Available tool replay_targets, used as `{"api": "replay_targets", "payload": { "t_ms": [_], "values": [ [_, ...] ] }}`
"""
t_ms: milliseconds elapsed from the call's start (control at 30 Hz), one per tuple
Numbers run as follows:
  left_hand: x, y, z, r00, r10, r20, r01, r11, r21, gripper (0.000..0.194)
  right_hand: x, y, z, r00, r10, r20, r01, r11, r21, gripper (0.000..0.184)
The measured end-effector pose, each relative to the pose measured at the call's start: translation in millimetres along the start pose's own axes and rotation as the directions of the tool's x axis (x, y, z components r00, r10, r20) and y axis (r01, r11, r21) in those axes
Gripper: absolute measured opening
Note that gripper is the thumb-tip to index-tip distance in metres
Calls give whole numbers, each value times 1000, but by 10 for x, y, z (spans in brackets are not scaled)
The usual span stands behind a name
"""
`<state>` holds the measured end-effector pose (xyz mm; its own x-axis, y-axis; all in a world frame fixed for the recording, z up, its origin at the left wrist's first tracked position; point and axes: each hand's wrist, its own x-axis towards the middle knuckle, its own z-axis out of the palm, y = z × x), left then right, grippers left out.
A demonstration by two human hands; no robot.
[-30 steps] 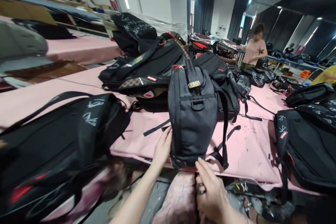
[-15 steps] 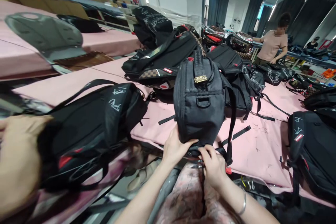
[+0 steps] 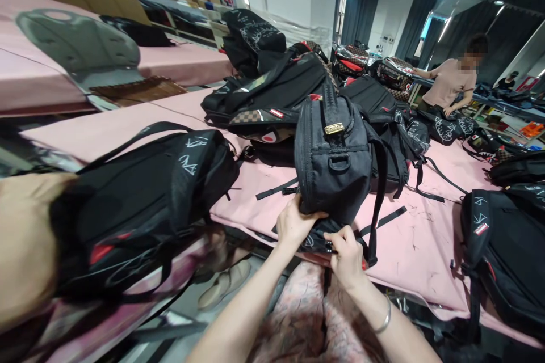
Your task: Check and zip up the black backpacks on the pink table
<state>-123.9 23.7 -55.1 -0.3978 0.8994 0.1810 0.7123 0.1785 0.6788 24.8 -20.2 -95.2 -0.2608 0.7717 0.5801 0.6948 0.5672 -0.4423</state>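
Holding the small black fabric backpack (image 3: 336, 164) upright at the near edge of the pink tabletop (image 3: 409, 249), my left hand (image 3: 293, 224) has its grip closed on the bag's lower left corner, thumb on top. My right hand (image 3: 347, 255) pinches a small dark part at the bag's bottom edge, fingers closed tight. A larger black backpack with white scribbles (image 3: 157, 187) lies to the left. A person in a beige shirt (image 3: 449, 85) stands far back.

A black fabric backpack (image 3: 336, 164) with a small gold metal label and a plastic ring stands upright at the pink worktop's near edge, straps hanging along its right side.
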Motion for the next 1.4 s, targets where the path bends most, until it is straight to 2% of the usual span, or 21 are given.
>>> {"api": "replay_targets", "payload": {
  "t_ms": [133,267,400,500,567,733,833,900,933,967,1000,1033,1067,1100,1167,1200,1233,1267,1333,1400],
  "values": [
    [-12,146,119,997,-60,-55,62,998,31,47,-95,-27,-117,995,80,60,-87,990,113,51],
    [-88,133,130,999,-24,-42,24,1000,3,50,-235,2,-213,995,41,93,-54,990,134,46],
    [-216,-19,26,998,60,-1,-60,997,-45,52,-378,39,-169,997,-53,-62,57,996,72,41],
    [-336,-155,-36,994,107,24,-104,991,-82,55,-442,37,-55,971,-89,-220,99,995,34,26],
    [-416,-251,-33,994,107,28,-103,988,-113,56,-464,30,26,958,-85,-275,100,994,40,18],
    [-504,-424,78,1000,13,0,-12,976,-216,61,-494,36,130,951,-94,-294,122,989,80,18],
    [-509,-394,93,1000,-1,7,3,975,-224,59,-494,40,123,954,-62,-292,96,990,105,17],
    [-556,-319,36,997,40,-73,-54,979,-198,54,-478,41,101,956,-30,-292,71,989,129,17],
    [-601,-274,-11,980,87,-181,-121,975,-186,52,-466,42,86,956,-18,-292,61,988,140,18],
    [-657,-229,-66,936,157,-316,-219,961,-171,48,-452,46,71,956,-10,-293,56,987,148,18],
    [-719,-186,-124,864,241,-442,-339,928,-156,42,-437,50,56,956,-8,-294,56,986,156,18],
    [-777,-146,-179,792,335,-510,-463,875,-143,33,-423,57,41,954,-9,-298,61,984,165,19],
    [-825,-109,-224,750,433,-500,-565,812,-145,24,-410,65,29,952,-14,-304,71,982,177,19],
    [-853,-74,-255,735,540,-409,-641,750,-161,17,-398,73,19,952,-18,-306,81,978,195,20],
    [-844,-8,-267,712,700,-54,-695,691,-196,21,-385,88,11,954,-16,-298,91,966,241,21],
    [-809,22,-252,694,704,148,-686,710,-160,23,-382,93,12,957,-9,-289,87,962,260,21],
    [-761,50,-229,679,660,322,-673,735,-88,23,-382,96,15,960,-4,-279,82,960,268,21],
    [-707,74,-204,674,590,444,-658,753,-3,21,-382,97,19,962,-6,-272,81,960,266,22],
    [-607,113,-170,682,459,569,-626,769,130,19,-380,93,25,961,-30,-276,100,964,245,22],
    [-532,154,-174,652,441,616,-644,751,144,22,-368,86,24,957,-65,-282,132,965,226,22]
  ]
}}
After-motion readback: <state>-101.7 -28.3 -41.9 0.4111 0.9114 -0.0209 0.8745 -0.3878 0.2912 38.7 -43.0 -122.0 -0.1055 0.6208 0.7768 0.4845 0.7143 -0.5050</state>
